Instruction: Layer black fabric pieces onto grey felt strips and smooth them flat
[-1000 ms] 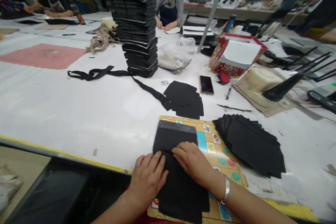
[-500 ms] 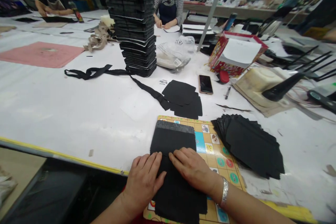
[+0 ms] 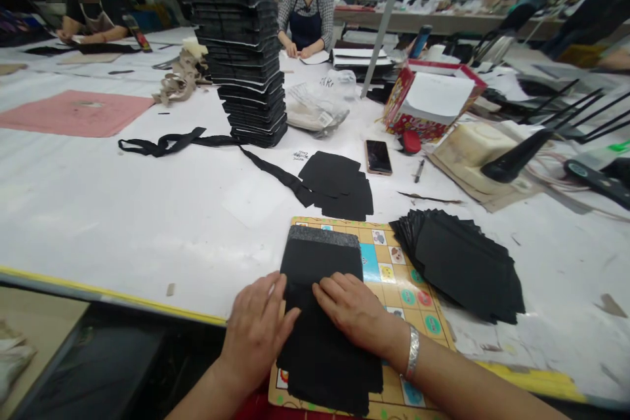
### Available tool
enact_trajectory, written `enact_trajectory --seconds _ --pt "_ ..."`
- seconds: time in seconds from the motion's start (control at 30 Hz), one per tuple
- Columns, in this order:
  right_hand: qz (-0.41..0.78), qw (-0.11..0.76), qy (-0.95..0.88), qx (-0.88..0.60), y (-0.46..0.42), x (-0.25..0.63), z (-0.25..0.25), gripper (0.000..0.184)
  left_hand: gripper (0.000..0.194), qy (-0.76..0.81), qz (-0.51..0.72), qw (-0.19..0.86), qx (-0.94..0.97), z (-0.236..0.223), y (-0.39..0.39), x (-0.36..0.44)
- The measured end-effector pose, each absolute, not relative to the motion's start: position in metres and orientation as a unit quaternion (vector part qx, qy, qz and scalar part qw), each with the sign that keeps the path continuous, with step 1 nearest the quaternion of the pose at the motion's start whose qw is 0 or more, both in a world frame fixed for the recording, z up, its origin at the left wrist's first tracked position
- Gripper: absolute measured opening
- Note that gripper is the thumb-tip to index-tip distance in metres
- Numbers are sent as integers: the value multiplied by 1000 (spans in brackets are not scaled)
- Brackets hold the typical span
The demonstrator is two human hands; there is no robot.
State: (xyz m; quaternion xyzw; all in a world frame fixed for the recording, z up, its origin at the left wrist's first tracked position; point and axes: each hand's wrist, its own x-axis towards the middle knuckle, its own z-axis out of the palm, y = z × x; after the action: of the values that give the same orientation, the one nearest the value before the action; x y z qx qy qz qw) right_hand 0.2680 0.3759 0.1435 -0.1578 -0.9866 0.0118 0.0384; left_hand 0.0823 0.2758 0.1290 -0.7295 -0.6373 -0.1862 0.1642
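Note:
A black fabric panel (image 3: 322,364) with notched corners lies flat on a printed game board (image 3: 290,400), a grey strip (image 3: 322,237) running across its far end. Along the panel's left edge rests my left hand (image 3: 258,321), open, its fingers stretched forward and thumb on the black surface. My right hand (image 3: 352,312), with a silver bracelet at the wrist, lies palm down on the panel's right side, fingers slightly bent and apart. Neither hand grips anything. A fanned pile of black panels (image 3: 467,266) overlaps the board's right edge.
Ahead are loose black panels (image 3: 332,177), a black strap (image 3: 275,174) and a tall black stack (image 3: 241,52). A phone (image 3: 378,157), a pen (image 3: 419,171) and a red box (image 3: 418,121) sit to the right. Two people (image 3: 306,16) work across the table.
My left hand has slid a little left, to the panel's edge. My right hand has barely shifted on the panel. The whole view has moved slightly.

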Motion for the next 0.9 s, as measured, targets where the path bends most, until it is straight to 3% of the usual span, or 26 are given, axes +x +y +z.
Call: enact_trajectory --seconds 0.13,0.43,0.9 --pt "25 60 -984 -166 377 275 140 24 32 -601 -196 131 -764 120 279 108" --pt "20 127 -976 -175 383 335 130 30 38 -598 -133 140 -778 121 282 112" --pt "-25 39 -986 -163 376 343 139 33 67 -558 76 123 -817 141 291 140"
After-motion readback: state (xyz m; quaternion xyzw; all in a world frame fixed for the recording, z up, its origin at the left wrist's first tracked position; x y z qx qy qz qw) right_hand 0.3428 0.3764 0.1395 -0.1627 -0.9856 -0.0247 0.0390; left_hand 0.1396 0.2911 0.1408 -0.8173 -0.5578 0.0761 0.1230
